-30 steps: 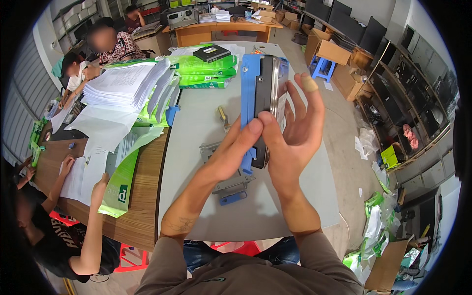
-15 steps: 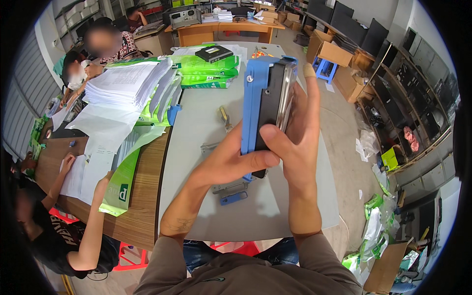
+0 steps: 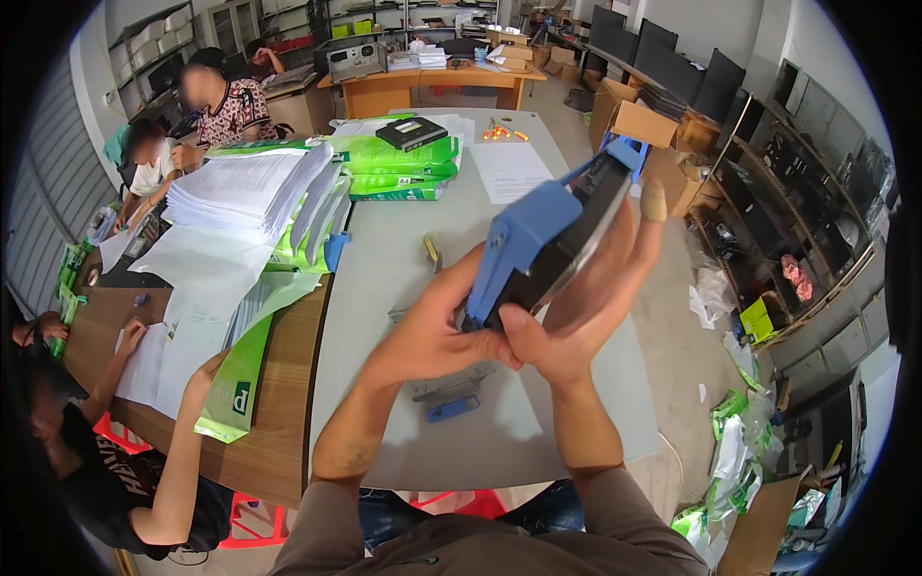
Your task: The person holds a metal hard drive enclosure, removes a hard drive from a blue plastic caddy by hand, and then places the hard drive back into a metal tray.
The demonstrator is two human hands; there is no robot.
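I hold a hard drive in a blue plastic caddy above the grey table, tilted with its far end up to the right. My left hand grips its near lower end, thumb against the blue side. My right hand cradles it from underneath, fingers spread along the metal face; one fingertip wears a bandage. Under my hands on the table lie a grey metal bracket with a blue clip.
Stacks of white paper and green paper reams cover the table's left. A black drive rests on the reams. Several people sit along the wooden table at left. Cardboard boxes and monitors stand at right.
The caddy has tipped from nearly upright to slanting toward the right, and both hands shifted lower on it while turning it.
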